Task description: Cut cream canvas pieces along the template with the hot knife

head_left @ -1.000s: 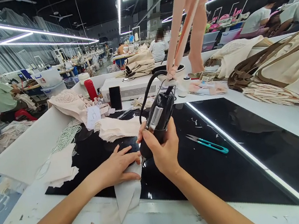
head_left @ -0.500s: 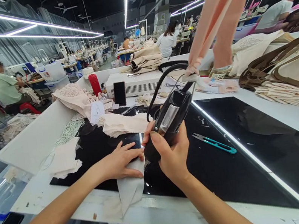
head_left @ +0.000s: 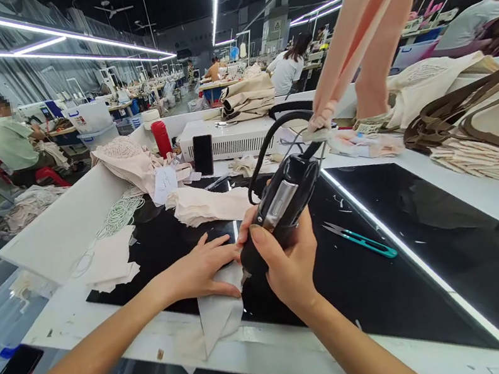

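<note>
My right hand (head_left: 291, 263) is wrapped round a black handheld electric tool (head_left: 277, 201) with a silver plate, tilted over the black mat (head_left: 345, 298). A black cable and pale pink cloth strips (head_left: 349, 36) are attached at or near its upper end. My left hand (head_left: 210, 267) lies with fingers spread on a piece of pale cloth (head_left: 222, 322) at the mat's front edge, the fingertips close beside the tool's lower end. Right of my right hand lie teal thread snips (head_left: 364, 241). A stack of pale cloth pieces (head_left: 209, 203) sits beyond my left hand.
A white box (head_left: 222, 137), a phone (head_left: 203, 155) and a red bottle (head_left: 161, 139) stand at the back. Green cord (head_left: 123, 216) and cloth pieces (head_left: 111, 258) lie at left. Brown-strapped fabric (head_left: 488, 156) is piled right. People sit in the background.
The whole view has shifted slightly. Both hands and the tool hold nearly the same places relative to the table and cloth.
</note>
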`<action>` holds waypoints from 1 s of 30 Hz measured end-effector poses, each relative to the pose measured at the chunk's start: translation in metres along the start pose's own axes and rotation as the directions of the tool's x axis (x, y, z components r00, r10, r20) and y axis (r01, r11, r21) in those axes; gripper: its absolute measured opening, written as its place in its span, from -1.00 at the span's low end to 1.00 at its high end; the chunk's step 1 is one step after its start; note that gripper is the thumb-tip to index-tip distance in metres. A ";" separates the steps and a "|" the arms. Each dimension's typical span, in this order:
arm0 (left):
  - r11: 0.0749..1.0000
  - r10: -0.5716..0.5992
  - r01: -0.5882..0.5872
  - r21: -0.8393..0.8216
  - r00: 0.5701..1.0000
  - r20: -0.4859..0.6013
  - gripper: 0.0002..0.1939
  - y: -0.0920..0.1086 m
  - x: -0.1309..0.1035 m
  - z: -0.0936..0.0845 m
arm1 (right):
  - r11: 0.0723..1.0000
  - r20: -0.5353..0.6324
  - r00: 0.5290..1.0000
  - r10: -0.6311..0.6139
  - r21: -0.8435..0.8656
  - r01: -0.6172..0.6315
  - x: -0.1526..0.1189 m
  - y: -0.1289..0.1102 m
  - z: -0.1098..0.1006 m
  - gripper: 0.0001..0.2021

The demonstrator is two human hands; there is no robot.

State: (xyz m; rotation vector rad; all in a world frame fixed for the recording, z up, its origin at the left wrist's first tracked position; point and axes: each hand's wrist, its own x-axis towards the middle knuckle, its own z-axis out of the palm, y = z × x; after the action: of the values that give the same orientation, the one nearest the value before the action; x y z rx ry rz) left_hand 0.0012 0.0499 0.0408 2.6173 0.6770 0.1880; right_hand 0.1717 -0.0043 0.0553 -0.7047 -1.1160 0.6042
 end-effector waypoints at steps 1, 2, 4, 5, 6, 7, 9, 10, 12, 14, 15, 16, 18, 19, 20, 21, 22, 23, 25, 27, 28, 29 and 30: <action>1.000 0.014 -0.012 0.022 0.998 -0.060 -0.42 0.001 -0.004 0.003 | 1.000 -0.009 1.000 0.005 0.011 -0.005 0.001 -0.002 -0.001 -0.69; 0.999 0.018 -0.011 0.050 0.991 -0.134 -0.46 0.004 -0.010 0.006 | 1.000 -0.016 1.000 0.003 0.019 -0.003 0.003 -0.004 -0.002 -0.69; 0.992 -0.002 0.036 0.117 0.959 -0.282 -0.65 0.012 -0.023 0.014 | 1.000 -0.015 1.000 -0.008 0.023 0.008 0.006 -0.010 -0.004 -0.67; 0.984 -0.024 0.081 0.159 0.943 -0.331 -0.77 0.018 -0.030 0.019 | 1.000 -0.009 1.000 -0.006 0.017 0.006 0.008 -0.012 -0.006 -0.66; 0.972 -0.040 0.118 0.204 0.935 -0.353 -0.88 0.024 -0.036 0.024 | 1.000 -0.005 1.000 0.005 0.010 -0.005 0.010 -0.015 -0.007 -0.65; 0.959 -0.050 0.144 0.244 0.934 -0.354 -0.92 0.029 -0.042 0.029 | 1.000 -0.001 1.000 0.023 -0.002 -0.023 0.011 -0.017 -0.008 -0.64; 0.943 -0.052 0.154 0.294 0.943 -0.327 -0.91 0.038 -0.050 0.038 | 0.997 0.010 0.997 0.072 -0.032 -0.071 0.014 -0.022 -0.010 -0.66; 0.938 -0.045 0.149 0.312 0.947 -0.317 -0.90 0.040 -0.052 0.041 | 0.994 0.020 0.995 0.095 -0.047 -0.094 0.015 -0.024 -0.011 -0.68; 0.931 -0.006 0.122 0.345 0.948 -0.318 -0.85 0.039 -0.053 0.045 | 0.990 0.050 0.991 0.127 -0.068 -0.124 0.017 -0.027 -0.011 -0.72; 0.932 0.062 0.057 0.357 0.948 -0.313 -0.78 0.033 -0.052 0.043 | 0.989 0.073 0.989 0.131 -0.072 -0.126 0.018 -0.031 -0.011 -0.76; 0.935 0.105 0.010 0.353 0.946 -0.306 -0.75 0.028 -0.051 0.041 | 0.991 0.073 0.990 0.122 -0.069 -0.117 0.018 -0.032 -0.011 -0.77; 0.937 0.155 -0.046 0.347 0.944 -0.293 -0.72 0.022 -0.051 0.038 | 0.992 0.069 0.991 0.111 -0.065 -0.106 0.018 -0.033 -0.010 -0.77; 0.931 0.243 -0.150 0.332 0.935 -0.258 -0.68 0.012 -0.050 0.031 | 0.994 0.051 0.994 0.092 -0.061 -0.089 0.017 -0.035 -0.010 -0.72; 0.927 0.274 -0.186 0.326 0.928 -0.251 -0.65 0.007 -0.049 0.029 | 0.995 0.041 0.996 0.085 -0.064 -0.082 0.016 -0.035 -0.010 -0.69; 0.924 0.292 -0.206 0.321 0.923 -0.250 -0.64 0.004 -0.049 0.027 | 0.995 0.035 0.996 0.081 -0.069 -0.079 0.016 -0.034 -0.011 -0.65; 0.925 0.296 -0.210 0.316 0.920 -0.256 -0.62 0.001 -0.049 0.025 | 0.994 0.031 0.996 0.079 -0.074 -0.076 0.015 -0.033 -0.011 -0.62; 0.929 0.288 -0.201 0.311 0.920 -0.266 -0.62 0.000 -0.048 0.024 | 0.994 0.030 0.997 0.077 -0.075 -0.074 0.015 -0.033 -0.011 -0.60; 0.933 0.274 -0.184 0.309 0.920 -0.280 -0.62 -0.001 -0.047 0.024 | 0.995 0.029 0.997 0.075 -0.071 -0.073 0.014 -0.032 -0.012 -0.59; 0.939 0.244 -0.147 0.310 0.921 -0.304 -0.62 0.000 -0.041 0.023 | 0.996 0.029 0.997 0.076 -0.057 -0.075 0.013 -0.030 -0.013 -0.59; 0.947 0.210 -0.109 0.302 0.922 -0.325 -0.65 0.002 -0.031 0.024 | 0.996 0.031 0.996 0.085 -0.045 -0.083 0.012 -0.029 -0.015 -0.59; 0.950 0.195 -0.093 0.298 0.922 -0.335 -0.67 0.003 -0.026 0.025 | 0.995 0.033 0.995 0.089 -0.041 -0.088 0.011 -0.028 -0.016 -0.58; 0.953 0.181 -0.078 0.293 0.922 -0.342 -0.69 0.002 -0.020 0.026 | 0.995 0.038 0.995 0.093 -0.039 -0.091 0.010 -0.028 -0.018 -0.58; 0.955 0.168 -0.066 0.290 0.925 -0.342 -0.70 0.002 -0.014 0.027 | 0.995 0.045 0.994 0.096 -0.038 -0.094 0.008 -0.028 -0.019 -0.57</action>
State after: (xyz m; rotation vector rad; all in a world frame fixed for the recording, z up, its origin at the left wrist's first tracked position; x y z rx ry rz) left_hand -0.0040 0.0315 0.0168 2.9244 0.7071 0.6766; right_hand 0.1951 -0.0195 0.0761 -0.7818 -1.1439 0.6859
